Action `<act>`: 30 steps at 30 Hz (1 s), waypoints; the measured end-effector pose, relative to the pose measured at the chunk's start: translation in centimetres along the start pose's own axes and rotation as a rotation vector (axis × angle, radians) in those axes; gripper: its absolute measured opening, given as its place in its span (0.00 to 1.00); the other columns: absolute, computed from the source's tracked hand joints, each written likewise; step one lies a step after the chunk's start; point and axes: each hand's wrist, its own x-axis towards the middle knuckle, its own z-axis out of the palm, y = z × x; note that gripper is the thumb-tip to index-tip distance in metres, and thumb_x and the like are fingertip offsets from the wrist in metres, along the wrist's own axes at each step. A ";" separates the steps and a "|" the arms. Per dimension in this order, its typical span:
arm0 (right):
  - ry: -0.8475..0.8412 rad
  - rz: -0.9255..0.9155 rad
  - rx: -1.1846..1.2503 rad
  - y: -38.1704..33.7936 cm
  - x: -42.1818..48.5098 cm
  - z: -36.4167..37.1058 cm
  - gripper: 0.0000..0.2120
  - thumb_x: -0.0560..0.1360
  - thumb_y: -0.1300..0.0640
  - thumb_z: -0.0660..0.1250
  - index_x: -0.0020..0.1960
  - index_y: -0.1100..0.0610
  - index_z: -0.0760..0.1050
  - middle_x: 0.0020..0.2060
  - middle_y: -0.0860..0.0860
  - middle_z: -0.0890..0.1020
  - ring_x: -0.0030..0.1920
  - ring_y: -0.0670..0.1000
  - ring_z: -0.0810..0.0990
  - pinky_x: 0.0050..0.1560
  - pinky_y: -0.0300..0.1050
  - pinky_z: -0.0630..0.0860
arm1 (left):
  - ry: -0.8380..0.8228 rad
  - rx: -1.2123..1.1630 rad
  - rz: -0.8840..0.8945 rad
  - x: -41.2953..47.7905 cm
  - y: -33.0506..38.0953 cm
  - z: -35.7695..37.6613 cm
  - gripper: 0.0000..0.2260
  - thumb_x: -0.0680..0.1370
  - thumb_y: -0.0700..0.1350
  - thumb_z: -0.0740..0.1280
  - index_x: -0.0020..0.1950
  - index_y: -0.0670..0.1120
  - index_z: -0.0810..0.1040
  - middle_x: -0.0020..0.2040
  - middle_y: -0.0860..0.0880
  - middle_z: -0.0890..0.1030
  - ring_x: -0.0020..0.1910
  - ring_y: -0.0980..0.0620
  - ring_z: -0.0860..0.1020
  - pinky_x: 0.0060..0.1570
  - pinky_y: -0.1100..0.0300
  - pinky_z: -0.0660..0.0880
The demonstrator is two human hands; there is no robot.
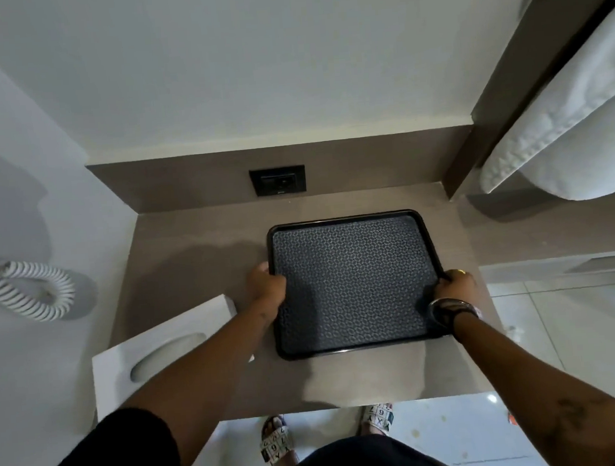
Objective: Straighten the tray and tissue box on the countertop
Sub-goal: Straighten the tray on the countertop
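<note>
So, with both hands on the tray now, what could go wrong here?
1. The tissue box lies askew at the countertop's left edge, under the left forearm; pulling that arm back might knock it off.
2. The right hand grips the tray close to the counter's right edge, so a push that way could leave the tray overhanging.
</note>
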 end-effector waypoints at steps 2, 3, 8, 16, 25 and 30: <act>0.000 0.008 0.059 -0.3 -0.3 0.8 0.14 0.74 0.65 0.65 0.58 0.64 0.80 0.59 0.64 0.80 0.56 0.64 0.79 0.57 0.48 0.74 | -0.003 0.002 0.032 1.1 0.5 -0.3 0.15 0.76 0.30 0.62 0.61 0.36 0.79 0.52 0.43 0.82 0.36 0.54 0.76 0.38 0.62 0.73; -0.002 0.012 0.088 -0.5 -0.4 1.2 0.13 0.74 0.66 0.65 0.58 0.64 0.80 0.58 0.64 0.80 0.56 0.64 0.79 0.57 0.48 0.74 | -0.003 0.007 0.049 1.6 0.4 -0.5 0.16 0.76 0.29 0.62 0.62 0.36 0.78 0.50 0.45 0.80 0.34 0.57 0.74 0.36 0.65 0.72; -0.011 0.013 0.138 -1.1 0.3 2.5 0.13 0.75 0.67 0.64 0.59 0.64 0.80 0.57 0.63 0.82 0.55 0.63 0.80 0.57 0.47 0.74 | 0.002 0.050 0.064 3.1 -0.2 -0.9 0.15 0.76 0.29 0.61 0.62 0.34 0.78 0.43 0.49 0.78 0.32 0.59 0.72 0.38 0.60 0.72; 0.050 -0.079 -0.056 -0.4 -1.4 2.7 0.20 0.80 0.53 0.64 0.69 0.61 0.72 0.66 0.63 0.74 0.66 0.64 0.71 0.67 0.58 0.67 | 0.100 0.504 0.244 0.3 -2.8 -0.2 0.20 0.74 0.47 0.67 0.63 0.39 0.74 0.61 0.38 0.77 0.60 0.38 0.76 0.60 0.45 0.75; -0.047 -0.743 -0.462 4.8 -12.5 7.1 0.41 0.74 0.28 0.54 0.78 0.53 0.59 0.79 0.58 0.57 0.78 0.60 0.55 0.73 0.68 0.47 | -0.165 0.889 0.828 -8.8 -14.3 1.3 0.35 0.79 0.61 0.55 0.79 0.41 0.57 0.80 0.43 0.47 0.80 0.42 0.50 0.77 0.46 0.49; -0.194 -0.805 -0.551 5.8 -12.0 8.0 0.44 0.73 0.25 0.51 0.79 0.53 0.56 0.80 0.58 0.54 0.79 0.61 0.54 0.73 0.69 0.46 | -0.213 0.987 0.845 -8.0 -14.5 0.9 0.35 0.78 0.62 0.56 0.77 0.39 0.61 0.79 0.39 0.57 0.78 0.40 0.57 0.75 0.47 0.50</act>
